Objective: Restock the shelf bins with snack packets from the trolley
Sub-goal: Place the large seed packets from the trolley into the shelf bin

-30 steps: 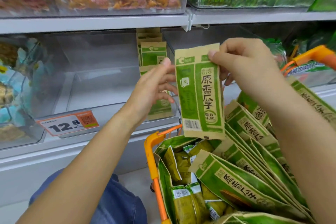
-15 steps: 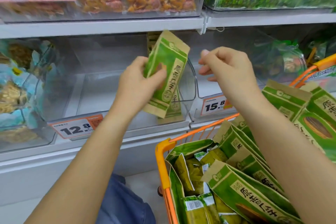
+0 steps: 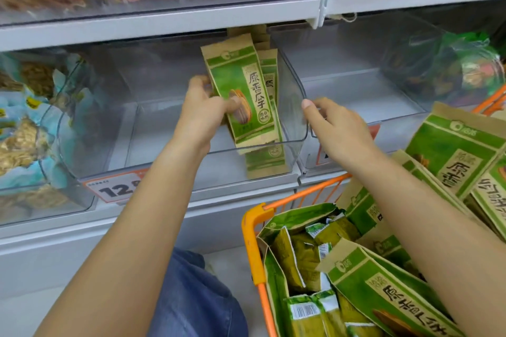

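Our left hand (image 3: 204, 112) grips green packet (image 3: 241, 93) inside clear bin (image 3: 294, 128); our right hand (image 3: 338, 128), fingers loosely curled, holds nothing.

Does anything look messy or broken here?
Nothing looks broken or spilled. The left hand is holding a green packet a bit tilted against the upright packets in the clear bin. The trolley packets lie in a jumble.
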Available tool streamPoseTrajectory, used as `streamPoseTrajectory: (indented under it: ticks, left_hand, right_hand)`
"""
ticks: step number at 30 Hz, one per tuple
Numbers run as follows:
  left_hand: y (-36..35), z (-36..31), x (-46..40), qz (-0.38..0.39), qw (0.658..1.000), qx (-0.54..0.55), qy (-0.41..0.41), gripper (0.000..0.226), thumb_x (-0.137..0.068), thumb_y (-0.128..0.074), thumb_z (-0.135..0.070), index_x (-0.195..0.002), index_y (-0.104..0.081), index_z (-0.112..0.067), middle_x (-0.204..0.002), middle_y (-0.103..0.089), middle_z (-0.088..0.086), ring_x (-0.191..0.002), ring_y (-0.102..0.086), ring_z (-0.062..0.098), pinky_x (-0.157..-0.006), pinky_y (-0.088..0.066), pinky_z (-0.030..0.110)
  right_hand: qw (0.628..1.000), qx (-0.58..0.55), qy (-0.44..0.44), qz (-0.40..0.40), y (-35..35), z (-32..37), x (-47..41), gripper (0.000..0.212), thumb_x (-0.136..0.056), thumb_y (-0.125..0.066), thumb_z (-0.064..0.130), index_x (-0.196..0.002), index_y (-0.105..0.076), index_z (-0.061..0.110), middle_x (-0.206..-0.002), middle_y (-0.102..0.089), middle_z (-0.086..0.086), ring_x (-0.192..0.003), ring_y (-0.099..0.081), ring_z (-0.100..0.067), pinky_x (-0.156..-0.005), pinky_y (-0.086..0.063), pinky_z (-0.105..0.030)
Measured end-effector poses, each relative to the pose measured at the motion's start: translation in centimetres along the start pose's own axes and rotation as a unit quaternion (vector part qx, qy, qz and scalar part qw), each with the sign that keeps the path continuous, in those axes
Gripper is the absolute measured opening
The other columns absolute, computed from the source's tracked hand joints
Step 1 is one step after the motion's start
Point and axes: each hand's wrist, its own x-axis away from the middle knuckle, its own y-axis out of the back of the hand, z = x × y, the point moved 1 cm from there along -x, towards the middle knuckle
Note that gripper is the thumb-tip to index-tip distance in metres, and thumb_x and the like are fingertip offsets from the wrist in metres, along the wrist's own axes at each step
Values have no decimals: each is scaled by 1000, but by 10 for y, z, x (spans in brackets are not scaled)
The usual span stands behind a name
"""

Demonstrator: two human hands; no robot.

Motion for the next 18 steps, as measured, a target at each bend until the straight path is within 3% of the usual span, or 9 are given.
streamPoseTrajectory:
  ticks: [4,6,9,11,13,15,18]
  left_hand:
    - [-19,11,-1,110,985,-105,80,36,-85,-60,6,-113,-46,-11,-108,-60,6,-93,-63,23,-77,-54,36]
    - [-21,14,-6,113,964,-237,47,34,-75,-71,-8,-101,-51,-16,-112,-60,7,-100,-62,24,-87,-53,39]
    - [-21,10,-8,115,922,-370,25,17,-67,-70,-19,-79,-58,-23,-112,-60,8,-107,-58,26,-86,-52,35]
    - [-19,11,-9,163,915,-356,100,5,-81,-69,-24,-83,-65,-23,-117,-61,3,-108,-57,22,-85,-53,35]
    - [-16,15,-11,220,905,-331,156,19,-89,-63,-40,-98,-67,-24,-121,-60,0,-106,-59,21,-84,-53,34]
    - [-14,19,-15,231,910,-314,143,29,-89,-63,-43,-109,-65,-23,-116,-67,2,-102,-64,21,-86,-53,33]
    - [-14,20,-19,188,939,-268,101,40,-83,-74,-27,-117,-59,-13,-106,-70,2,-97,-67,20,-79,-55,31]
  right_hand:
    - [1000,15,13,1,-3,-2,0,38,-101,-26,50,-85,-49,24,-76,-56,-2,-81,-50,-29,-67,-31,-34]
    - [1000,11,13,5,-3,-3,1,37,-100,-27,51,-84,-48,26,-74,-57,0,-80,-51,-28,-66,-31,-33]
    - [1000,1,11,10,-3,-5,1,34,-100,-29,51,-86,-50,28,-79,-63,-2,-82,-52,-27,-67,-32,-32]
    - [1000,-1,12,9,-2,-4,2,33,-100,-29,51,-89,-50,28,-79,-62,-2,-81,-51,-26,-67,-32,-32]
    - [1000,-1,12,9,-2,-2,2,33,-100,-29,51,-90,-50,27,-80,-64,-3,-82,-52,-26,-67,-33,-32]
    - [1000,2,15,8,-3,-2,2,34,-100,-28,51,-91,-50,27,-81,-66,-4,-83,-55,-27,-66,-34,-32]
    - [1000,1,15,8,-3,-3,2,34,-100,-28,52,-92,-50,28,-82,-66,-4,-86,-57,-29,-65,-35,-32]
